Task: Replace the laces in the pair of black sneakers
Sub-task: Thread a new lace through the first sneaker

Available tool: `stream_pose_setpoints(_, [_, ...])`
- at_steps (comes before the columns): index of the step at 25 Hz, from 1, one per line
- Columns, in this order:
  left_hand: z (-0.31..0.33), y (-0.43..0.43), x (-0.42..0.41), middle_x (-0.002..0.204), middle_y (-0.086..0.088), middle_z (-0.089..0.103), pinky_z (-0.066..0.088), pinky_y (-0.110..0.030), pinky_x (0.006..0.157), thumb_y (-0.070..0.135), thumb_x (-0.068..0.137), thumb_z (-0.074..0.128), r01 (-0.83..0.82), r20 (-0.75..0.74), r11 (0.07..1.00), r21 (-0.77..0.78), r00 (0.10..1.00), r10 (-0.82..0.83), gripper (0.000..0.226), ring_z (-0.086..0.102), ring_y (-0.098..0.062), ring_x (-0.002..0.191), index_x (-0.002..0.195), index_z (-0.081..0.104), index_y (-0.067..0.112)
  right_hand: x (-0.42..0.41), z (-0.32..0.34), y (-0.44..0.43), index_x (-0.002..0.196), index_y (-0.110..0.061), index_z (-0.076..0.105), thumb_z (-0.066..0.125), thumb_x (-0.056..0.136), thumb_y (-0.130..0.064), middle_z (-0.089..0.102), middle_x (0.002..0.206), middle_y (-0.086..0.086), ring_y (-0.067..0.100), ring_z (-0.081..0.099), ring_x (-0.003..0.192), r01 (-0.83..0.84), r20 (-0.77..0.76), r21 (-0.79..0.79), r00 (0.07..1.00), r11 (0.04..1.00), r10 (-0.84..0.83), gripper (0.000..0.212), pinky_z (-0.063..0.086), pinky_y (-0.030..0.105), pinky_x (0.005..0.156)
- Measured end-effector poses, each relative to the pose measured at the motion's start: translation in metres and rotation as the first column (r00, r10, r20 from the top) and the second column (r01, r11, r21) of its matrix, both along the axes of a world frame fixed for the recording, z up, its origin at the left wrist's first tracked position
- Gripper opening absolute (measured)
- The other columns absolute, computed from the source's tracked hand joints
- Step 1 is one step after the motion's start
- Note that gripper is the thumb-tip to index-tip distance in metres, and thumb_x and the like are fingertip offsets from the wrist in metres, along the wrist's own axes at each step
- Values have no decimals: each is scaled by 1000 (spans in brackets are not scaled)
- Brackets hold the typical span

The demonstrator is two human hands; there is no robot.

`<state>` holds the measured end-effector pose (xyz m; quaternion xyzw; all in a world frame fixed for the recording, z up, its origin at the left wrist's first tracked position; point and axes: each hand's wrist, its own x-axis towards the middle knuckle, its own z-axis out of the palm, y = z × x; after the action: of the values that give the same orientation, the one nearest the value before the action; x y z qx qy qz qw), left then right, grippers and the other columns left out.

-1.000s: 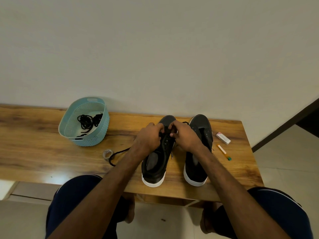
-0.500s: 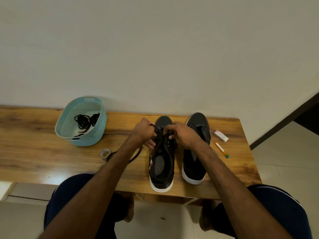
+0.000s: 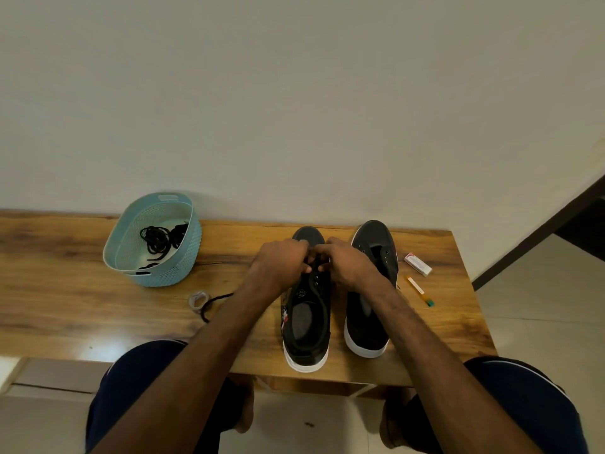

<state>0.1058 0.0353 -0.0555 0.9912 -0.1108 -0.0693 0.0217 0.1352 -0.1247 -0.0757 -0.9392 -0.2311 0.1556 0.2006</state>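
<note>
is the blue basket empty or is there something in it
Not empty. The blue basket stands upright on the table, and a tangle of black laces lies on its floor.

The wooden counter (image 3: 65,306) lies open at lower left, below the pale blue woven plastic basket (image 3: 170,271). A grey loop (image 3: 197,301) and trailing black lace (image 3: 216,299) interrupt centre-left. A black white-soled sneaker (image 3: 306,339) and its twin (image 3: 366,326) leave a narrow gap at centre. A small white box (image 3: 418,264) and orange pen (image 3: 420,290) crowd the right.
</note>
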Motion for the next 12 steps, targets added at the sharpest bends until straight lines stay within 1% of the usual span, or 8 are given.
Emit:
stream_pose_setpoints(3, [-2, 2, 1, 112, -4, 62, 40, -33, 69, 33, 99, 50, 21, -23, 1000, 14, 1000, -20, 25, 61, -24, 100, 120, 51, 19, 1, 1, -1, 122, -27, 61, 61, 92, -9, 52, 113, 3, 22, 54, 104, 8, 5, -1, 1000, 1000, -8, 35, 51, 45, 87])
stream_pose_setpoints(7, [-6, 3, -3, 112, -3, 59, 38, -33, 67, 34, 99, 50, 51, -7, 999, 10, 999, -50, 29, 62, -23, 97, 125, 45, 22, 2, 2, -3, 114, -26, 63, 62, 92, -11, 47, 104, -4, 21, 53, 103, 10, 8, 17, 1000, 1000, -10, 27, 49, 40, 85])
stream_pose_setpoints(12, [-8, -3, -3, 113, -5, 58, 39, -33, 68, 34, 103, 44, 73, -5, 995, 72, 997, -73, 29, 62, -24, 98, 127, 46, 19, 3, 2, -6, 108, -23, 63, 61, 92, -10, 47, 101, -4, 21, 51, 100, 13, 19, 18, 1000, 1000, -13, 21, 46, 37, 80])
